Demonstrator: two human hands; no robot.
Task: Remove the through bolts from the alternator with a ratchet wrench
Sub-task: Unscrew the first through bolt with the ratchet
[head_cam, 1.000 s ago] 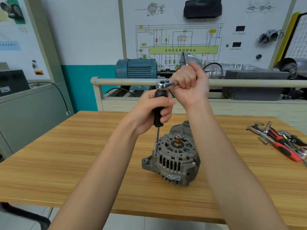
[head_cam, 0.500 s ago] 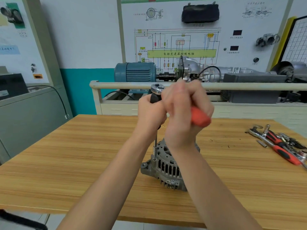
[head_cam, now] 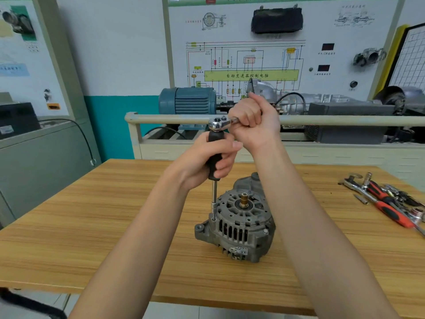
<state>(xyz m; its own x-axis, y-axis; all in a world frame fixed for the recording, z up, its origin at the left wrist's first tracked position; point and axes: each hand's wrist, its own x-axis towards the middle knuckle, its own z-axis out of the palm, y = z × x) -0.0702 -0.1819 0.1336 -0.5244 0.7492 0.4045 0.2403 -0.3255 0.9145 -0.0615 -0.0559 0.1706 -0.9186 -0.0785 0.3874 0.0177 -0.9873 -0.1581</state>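
The alternator [head_cam: 236,223] sits on the table [head_cam: 92,226] at frame centre; loose tools [head_cam: 388,201] lie at the table's right edge; a motor [head_cam: 187,100] stands behind.

My two bare forearms and hands

My left hand [head_cam: 202,162] and right hand [head_cam: 254,122] wear no gloves, rings, watch or sleeves.

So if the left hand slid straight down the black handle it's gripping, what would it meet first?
Probably the bare steel extension shaft, then the alternator housing edge where the socket sits. The left hand has nothing else below it.
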